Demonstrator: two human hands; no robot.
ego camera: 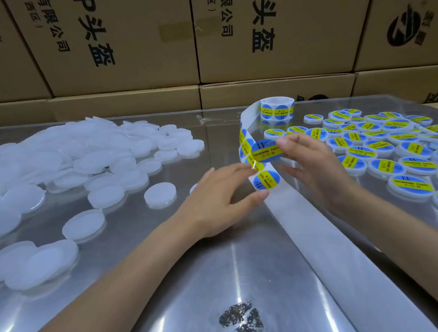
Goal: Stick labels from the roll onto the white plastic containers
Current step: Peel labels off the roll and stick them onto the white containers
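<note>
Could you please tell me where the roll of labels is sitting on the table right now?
In the head view the label roll stands at the table's far edge, right of centre, before the cardboard boxes, just left of the labelled containers.

One label roll [277,108] stood on the table. Plain white containers [160,195] and labelled containers [410,186] each numbered dozens, too crowded to count. Two hands showed.

Unlabelled containers [160,195], left: translucent white. Labels on the roll [277,108] and labelled containers [384,166], right: blue ovals with a yellow band and dark lettering. Backing strip [311,226]: plain white. Table [196,285]: reflective silver. Cartons [124,42], far: brown, black print.
</note>
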